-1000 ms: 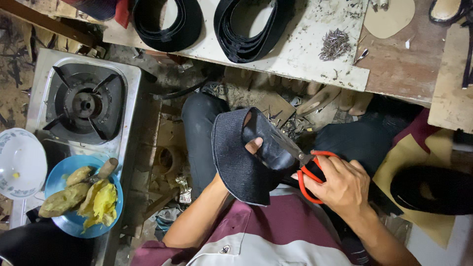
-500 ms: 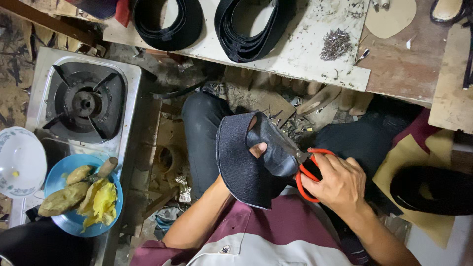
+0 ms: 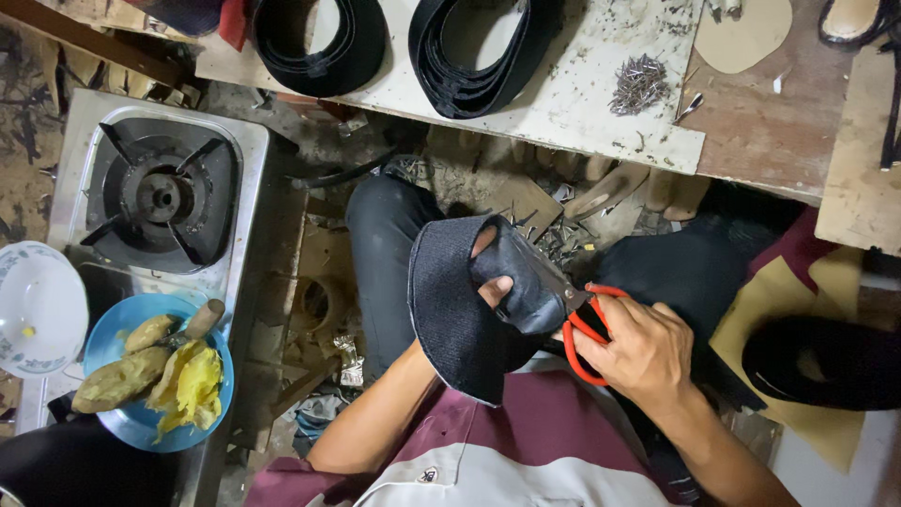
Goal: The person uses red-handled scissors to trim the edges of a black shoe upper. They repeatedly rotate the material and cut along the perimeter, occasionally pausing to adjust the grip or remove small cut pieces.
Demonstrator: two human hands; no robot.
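Observation:
My left hand (image 3: pixel 496 287) holds a dark, curved piece of textured fabric-like material (image 3: pixel 460 310) over my lap, with the thumb showing through a cut-out. My right hand (image 3: pixel 638 352) grips red-handled scissors (image 3: pixel 580 324). The scissor blades lie against the right edge of the dark piece, hidden partly by it.
A gas stove (image 3: pixel 160 192) stands at the left, beside a blue plate of food (image 3: pixel 155 376) and a white bowl (image 3: pixel 38 305). On the white workbench (image 3: pixel 582 103) above lie stacked black bands (image 3: pixel 479 56) and a pile of nails (image 3: pixel 638 84). A black shoe (image 3: pixel 826 361) rests on yellow sheets at the right.
The dark piece has turned and shifted slightly right in my left hand; the scissors have moved along its edge.

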